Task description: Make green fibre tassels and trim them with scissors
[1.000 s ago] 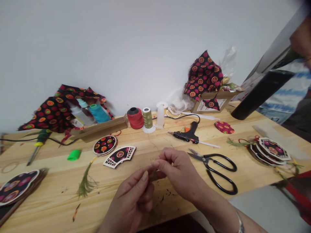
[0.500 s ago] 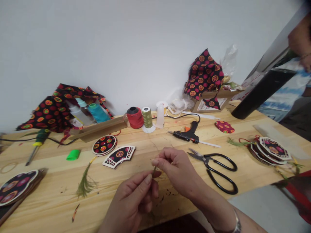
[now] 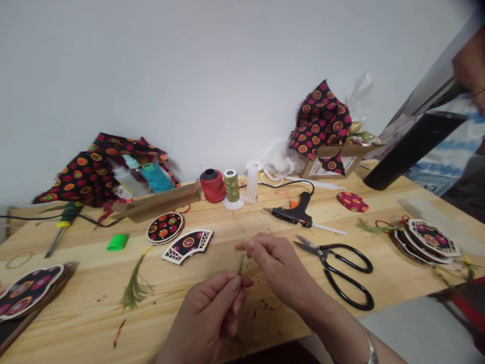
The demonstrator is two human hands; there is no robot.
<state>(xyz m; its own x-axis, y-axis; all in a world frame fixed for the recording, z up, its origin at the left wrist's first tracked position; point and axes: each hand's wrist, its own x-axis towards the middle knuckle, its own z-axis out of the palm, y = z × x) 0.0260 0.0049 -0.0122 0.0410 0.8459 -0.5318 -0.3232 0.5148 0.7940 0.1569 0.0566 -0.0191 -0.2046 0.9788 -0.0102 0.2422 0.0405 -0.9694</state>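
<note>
My left hand point(image 3: 212, 313) and my right hand point(image 3: 276, 265) meet over the near middle of the wooden table point(image 3: 91, 303). Both pinch a thin bundle of green threads point(image 3: 240, 264) that stands between their fingertips. The left thumb and forefinger hold its lower end, the right fingertips its upper end. Black scissors point(image 3: 341, 268) lie open just right of my right hand. A fan-shaped ornament point(image 3: 188, 244) and a round ornament point(image 3: 164, 226) lie to the upper left, with a green tassel point(image 3: 135, 285) trailing from them.
A black glue gun point(image 3: 293, 213), red point(image 3: 212, 185) and green point(image 3: 231, 185) thread spools and a white spool stand behind. Patterned fabric point(image 3: 91, 172), bottles and a screwdriver point(image 3: 60, 227) lie far left. Ornament stacks sit at right point(image 3: 428, 235) and left point(image 3: 26, 290). Another person holds a dark roll point(image 3: 413, 146) at right.
My right hand has drawn slightly up and away from my left, so more of the green thread bundle shows between them. The view shifted a little.
</note>
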